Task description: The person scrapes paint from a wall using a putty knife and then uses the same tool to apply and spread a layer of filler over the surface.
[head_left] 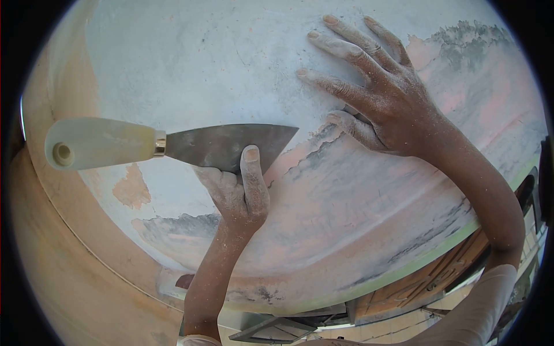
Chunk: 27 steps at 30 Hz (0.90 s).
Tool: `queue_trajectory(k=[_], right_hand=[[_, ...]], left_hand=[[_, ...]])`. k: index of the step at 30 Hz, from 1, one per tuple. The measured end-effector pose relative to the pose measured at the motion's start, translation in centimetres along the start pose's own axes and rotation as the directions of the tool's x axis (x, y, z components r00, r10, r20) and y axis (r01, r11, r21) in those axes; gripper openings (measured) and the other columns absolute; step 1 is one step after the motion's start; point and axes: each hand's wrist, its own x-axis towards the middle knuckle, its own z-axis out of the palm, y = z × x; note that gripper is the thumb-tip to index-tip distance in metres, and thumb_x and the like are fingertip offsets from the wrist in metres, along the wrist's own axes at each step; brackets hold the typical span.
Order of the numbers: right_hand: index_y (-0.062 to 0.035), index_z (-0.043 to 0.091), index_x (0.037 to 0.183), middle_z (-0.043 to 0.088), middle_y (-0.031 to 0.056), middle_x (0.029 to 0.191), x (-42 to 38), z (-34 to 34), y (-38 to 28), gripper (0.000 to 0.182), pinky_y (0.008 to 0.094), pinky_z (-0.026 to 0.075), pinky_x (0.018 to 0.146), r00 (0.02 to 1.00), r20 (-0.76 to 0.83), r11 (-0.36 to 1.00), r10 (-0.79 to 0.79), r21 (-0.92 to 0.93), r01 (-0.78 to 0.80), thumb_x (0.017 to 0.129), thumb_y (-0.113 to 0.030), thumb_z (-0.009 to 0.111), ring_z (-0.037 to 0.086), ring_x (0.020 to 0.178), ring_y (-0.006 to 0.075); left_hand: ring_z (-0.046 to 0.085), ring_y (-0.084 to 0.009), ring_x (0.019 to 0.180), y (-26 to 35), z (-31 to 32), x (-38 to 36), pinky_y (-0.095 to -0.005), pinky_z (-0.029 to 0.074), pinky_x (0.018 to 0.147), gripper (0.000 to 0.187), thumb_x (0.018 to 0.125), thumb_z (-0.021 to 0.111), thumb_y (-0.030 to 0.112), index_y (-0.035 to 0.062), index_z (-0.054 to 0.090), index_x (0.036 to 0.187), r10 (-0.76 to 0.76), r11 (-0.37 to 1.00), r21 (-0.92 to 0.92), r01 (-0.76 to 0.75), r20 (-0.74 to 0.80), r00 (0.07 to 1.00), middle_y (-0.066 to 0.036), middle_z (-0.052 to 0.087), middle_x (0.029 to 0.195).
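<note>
My left hand (pixel 236 196) pinches a putty knife (pixel 225 144) by its steel blade, the thumb pressed on the near face and the fingers mostly hidden behind it. The pale translucent handle points left, with a hanging hole near its end and a shiny metal collar at the blade. Up and to the right, my right hand (pixel 384 92) lies with fingers spread on a plastered surface (pixel 190 69), holding nothing. White dust coats both hands. Just below the right thumb runs the ragged edge of a flaking patch (pixel 320 144) showing pink and grey.
A tan border (pixel 63 202) curves down the left side. More bare, flaked areas lie at the upper right and lower left. Beyond the surface's greenish lower edge (pixel 392 271) are a carved brown wooden panel (pixel 421 274) and a dark metal frame (pixel 274 328).
</note>
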Motion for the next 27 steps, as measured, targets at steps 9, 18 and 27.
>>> queue_trajectory(k=[9,18,27], right_hand=[[-0.0268,0.05,0.125,0.037,0.0065,0.139,0.0,0.1,-0.1,0.048,0.0536,0.017,0.11,1.0,-0.003,1.0,0.012,0.006,-0.012,0.079,-0.033,0.061,0.027,0.133,0.0277],[-0.0279,0.05,0.125,0.037,0.0058,0.139,0.1,-0.1,-0.1,0.049,0.0533,0.018,0.11,1.0,0.006,1.0,0.015,0.02,-0.015,0.078,-0.032,0.062,0.026,0.133,0.0269],[-0.0267,0.05,0.125,0.036,0.0058,0.14,0.0,0.0,-0.1,0.049,0.0535,0.017,0.11,1.0,0.003,1.0,0.005,0.013,-0.005,0.078,-0.031,0.062,0.026,0.133,0.027]], left_hand=[[0.036,-0.0311,0.103,1.2,0.5,-0.3,-0.0401,0.026,0.094,0.034,0.092,0.048,0.015,-0.0173,0.049,0.1,-0.159,0.965,-0.22,0.143,-0.053,0.986,-0.026,0.035,0.114],[0.035,-0.0316,0.105,1.6,1.3,-0.5,-0.0441,0.025,0.095,0.037,0.09,0.05,0.017,-0.0161,0.045,0.106,-0.238,0.923,-0.335,0.188,-0.113,0.965,-0.025,0.035,0.112],[0.035,-0.0344,0.107,1.7,0.8,-0.8,-0.0453,0.024,0.095,0.034,0.091,0.047,0.019,-0.0142,0.054,0.093,-0.418,0.805,-0.47,0.361,-0.02,0.908,-0.029,0.036,0.115]])
